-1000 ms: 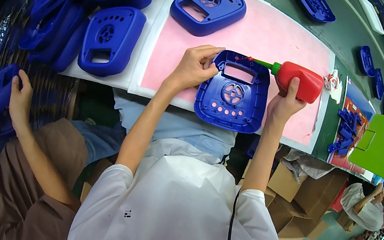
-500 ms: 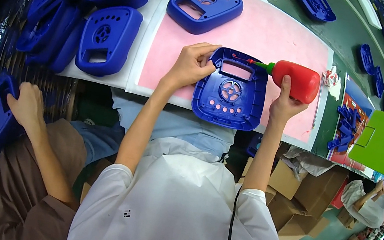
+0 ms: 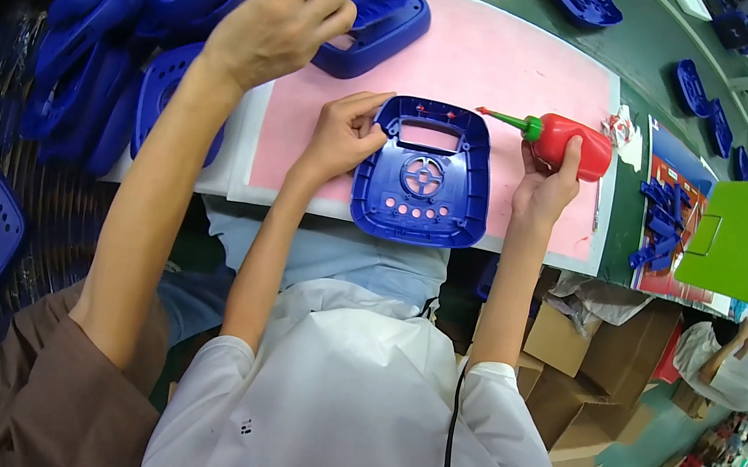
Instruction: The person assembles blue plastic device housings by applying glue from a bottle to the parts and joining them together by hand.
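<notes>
Head view: a shiny blue plastic cover (image 3: 394, 170) sits at the near edge of a pink sheet (image 3: 502, 62), hollow side up, ribbed along its walls, with a wide slot at the far end, a round grille midway, a row of small holes nearer and red dabs (image 3: 451, 115) far inside. The left hand (image 3: 342, 141) pinches its left edge; the right hand (image 3: 547, 181) grips a red bottle (image 3: 583, 152) with a green nozzle (image 3: 514, 122).
</notes>
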`<act>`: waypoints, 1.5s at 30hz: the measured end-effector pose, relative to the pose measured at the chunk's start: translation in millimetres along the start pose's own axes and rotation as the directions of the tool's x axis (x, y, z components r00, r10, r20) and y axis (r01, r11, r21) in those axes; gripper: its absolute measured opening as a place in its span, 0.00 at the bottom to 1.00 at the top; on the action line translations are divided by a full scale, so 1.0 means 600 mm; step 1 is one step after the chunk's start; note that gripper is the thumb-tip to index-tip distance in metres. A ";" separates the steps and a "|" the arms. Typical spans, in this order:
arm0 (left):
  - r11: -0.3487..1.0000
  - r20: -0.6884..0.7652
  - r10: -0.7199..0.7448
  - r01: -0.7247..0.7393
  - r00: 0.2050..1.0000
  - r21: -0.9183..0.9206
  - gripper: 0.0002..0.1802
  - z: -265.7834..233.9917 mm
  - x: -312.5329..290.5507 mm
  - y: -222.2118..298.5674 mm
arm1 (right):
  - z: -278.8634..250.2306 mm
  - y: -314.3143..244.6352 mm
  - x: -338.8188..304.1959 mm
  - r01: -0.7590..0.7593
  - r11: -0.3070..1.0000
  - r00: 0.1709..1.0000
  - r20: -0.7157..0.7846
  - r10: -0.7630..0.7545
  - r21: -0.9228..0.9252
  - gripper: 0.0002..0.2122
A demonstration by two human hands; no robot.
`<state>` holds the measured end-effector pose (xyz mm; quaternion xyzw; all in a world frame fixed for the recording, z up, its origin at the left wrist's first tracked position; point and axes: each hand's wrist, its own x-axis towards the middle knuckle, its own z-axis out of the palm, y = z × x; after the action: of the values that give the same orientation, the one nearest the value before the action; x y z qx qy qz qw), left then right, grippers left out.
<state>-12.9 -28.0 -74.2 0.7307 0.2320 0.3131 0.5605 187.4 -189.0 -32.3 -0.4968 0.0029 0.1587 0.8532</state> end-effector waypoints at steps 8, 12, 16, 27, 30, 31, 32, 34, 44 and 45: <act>0.999 0.019 0.008 -0.007 1.000 -0.052 0.25 -0.005 0.000 -0.026 | -0.074 -0.120 0.113 -0.674 0.737 0.666 0.475 0.575 0.052 0.32; 0.995 0.044 -0.012 0.016 0.999 -0.096 0.21 -0.004 0.001 -0.016 | -0.108 -0.104 0.119 0.114 0.438 0.964 0.206 0.168 -0.892 0.35; 0.995 0.043 -0.002 0.007 0.999 -0.102 0.19 0.000 0.000 -0.019 | -0.113 -0.122 0.106 0.318 -0.219 0.946 0.294 0.134 -0.922 0.33; 0.996 0.054 -0.030 0.035 0.998 -0.087 0.20 0.002 0.007 -0.018 | -0.231 -0.252 0.328 -0.335 -0.306 0.915 -0.230 -0.332 -0.891 0.17; 0.993 0.047 -0.046 0.050 0.998 -0.109 0.20 -0.001 0.003 -0.014 | -0.233 -0.239 0.350 -0.364 -0.305 0.910 -0.266 -0.319 -0.880 0.15; 0.989 0.059 -0.065 0.072 0.996 -0.128 0.20 0.000 0.002 -0.012 | -0.238 -0.240 0.355 -0.391 -0.257 0.905 -0.317 -0.284 -0.884 0.15; 0.989 0.053 -0.065 0.071 0.996 -0.128 0.20 0.000 0.004 -0.010 | -0.242 -0.242 0.361 -0.420 -0.210 0.896 -0.367 -0.248 -0.883 0.15; 0.988 0.050 -0.066 0.072 0.997 -0.135 0.20 0.005 0.004 -0.002 | -0.256 -0.251 0.359 -0.413 -0.137 0.907 -0.391 -0.159 -0.901 0.14; 0.983 0.037 -0.068 0.073 0.997 -0.168 0.20 0.004 0.003 -0.014 | -0.204 -0.221 0.178 -0.183 0.917 0.974 0.062 0.218 -0.355 0.12; 0.984 0.037 -0.063 0.068 0.997 -0.164 0.20 0.000 0.001 -0.015 | -0.169 -0.215 0.142 -0.119 0.900 0.987 0.048 0.153 -0.419 0.13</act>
<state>-12.4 -25.6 -82.6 0.6786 0.2203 0.3011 0.6327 319.4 -311.1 11.7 -0.6583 -0.0302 0.2347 0.7146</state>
